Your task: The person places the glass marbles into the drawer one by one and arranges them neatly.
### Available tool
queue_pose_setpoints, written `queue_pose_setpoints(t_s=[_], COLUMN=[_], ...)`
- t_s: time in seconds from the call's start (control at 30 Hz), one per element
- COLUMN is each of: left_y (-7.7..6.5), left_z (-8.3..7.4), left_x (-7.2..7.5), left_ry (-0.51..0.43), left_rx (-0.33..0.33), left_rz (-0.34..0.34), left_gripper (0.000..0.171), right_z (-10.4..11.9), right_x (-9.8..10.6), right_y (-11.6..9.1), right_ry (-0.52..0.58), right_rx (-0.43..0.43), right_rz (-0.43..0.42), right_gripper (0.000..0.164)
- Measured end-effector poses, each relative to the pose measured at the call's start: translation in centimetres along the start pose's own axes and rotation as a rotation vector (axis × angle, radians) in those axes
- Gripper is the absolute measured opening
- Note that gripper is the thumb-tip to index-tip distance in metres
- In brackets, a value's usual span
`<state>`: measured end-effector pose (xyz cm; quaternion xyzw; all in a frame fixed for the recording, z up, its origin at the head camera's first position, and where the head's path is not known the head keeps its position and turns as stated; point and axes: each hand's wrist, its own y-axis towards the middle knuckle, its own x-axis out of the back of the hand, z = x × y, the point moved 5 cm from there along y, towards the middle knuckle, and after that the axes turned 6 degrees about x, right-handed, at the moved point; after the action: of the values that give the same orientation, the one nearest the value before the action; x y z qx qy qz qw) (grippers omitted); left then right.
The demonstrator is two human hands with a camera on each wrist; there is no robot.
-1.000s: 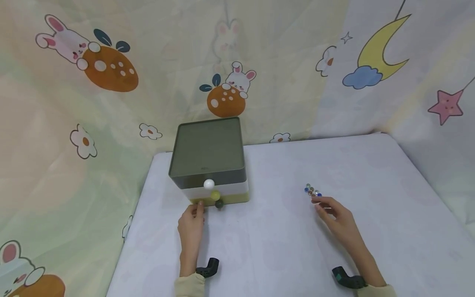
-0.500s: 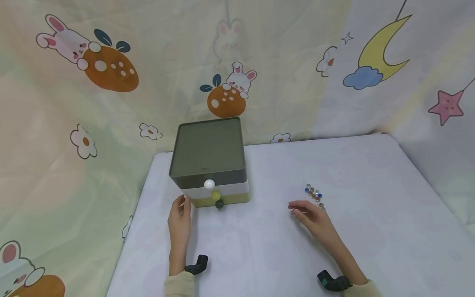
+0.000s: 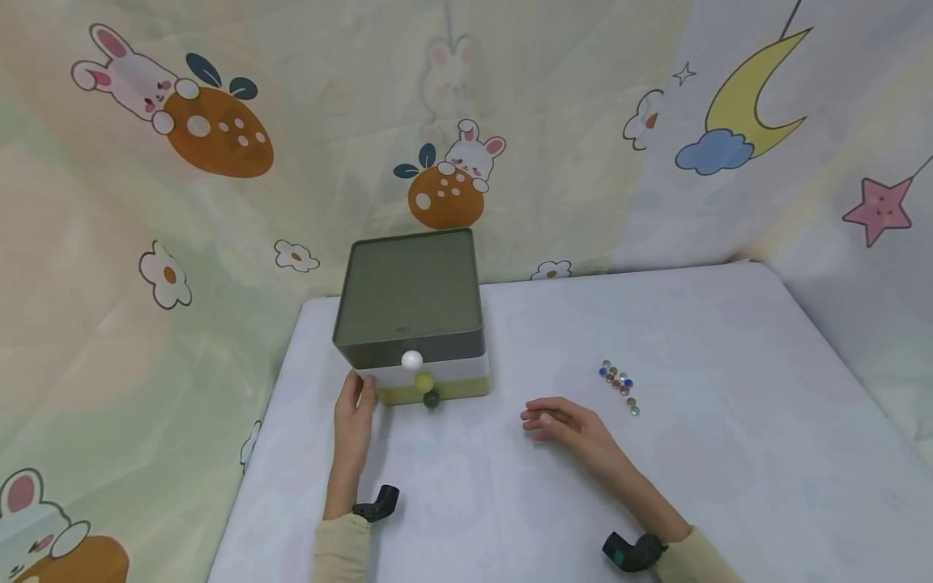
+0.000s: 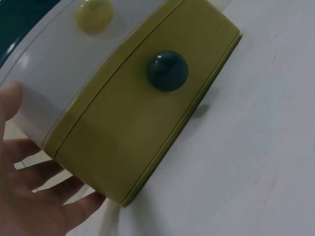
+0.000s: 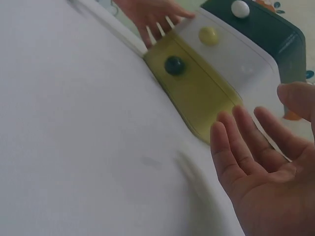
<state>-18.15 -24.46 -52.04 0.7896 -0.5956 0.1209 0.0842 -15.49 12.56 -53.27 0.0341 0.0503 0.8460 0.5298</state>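
A three-tier drawer box (image 3: pixel 408 291) stands on the table, with a dark green top tier, a white middle and a yellow-green bottom. Its round knobs are white (image 3: pixel 411 360), yellow (image 3: pixel 424 382) and dark green (image 3: pixel 432 399). My left hand (image 3: pixel 355 413) is at the box's left front corner. In the left wrist view, its thumb (image 4: pixel 10 101) lies at the white front while its spread fingers (image 4: pixel 81 209) reach along the left side. My right hand (image 3: pixel 572 433) hovers right of the box, fingers spread and holding nothing.
Several small glass beads (image 3: pixel 618 384) in blue, brown, clear and green lie in a loose line on the white tablecloth (image 3: pixel 692 348), right of the box. A patterned curtain (image 3: pixel 554 162) rises behind the table.
My right hand has moved left, away from the beads toward the box. My left hand has shifted from the bottom drawer's front to the box's left front corner. All drawers look closed throughout.
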Motion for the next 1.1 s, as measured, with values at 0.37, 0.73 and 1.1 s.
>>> queue_pose_setpoints(t_s=[0.37, 0.73, 1.1], left_y=[0.5, 0.8, 0.8], left_z=[-0.3, -0.6, -0.7], left_x=[0.5, 1.0, 0.9], left_ry=[-0.081, -0.078, -0.021], left_rx=[0.054, 0.077, 0.079], left_rz=[0.062, 0.114, 0.151], left_gripper=[0.053, 0.052, 0.059], right_z=[-1.0, -1.3, -1.2], right_x=[-2.9, -6.2, -8.8], right_y=[2.0, 4.3, 6.6], right_ry=[0.341, 0.549, 0.636], right_rx=[-0.238, -0.453, -0.53], right_rz=[0.073, 0.13, 0.134], right_gripper=[0.054, 0.058, 0.052])
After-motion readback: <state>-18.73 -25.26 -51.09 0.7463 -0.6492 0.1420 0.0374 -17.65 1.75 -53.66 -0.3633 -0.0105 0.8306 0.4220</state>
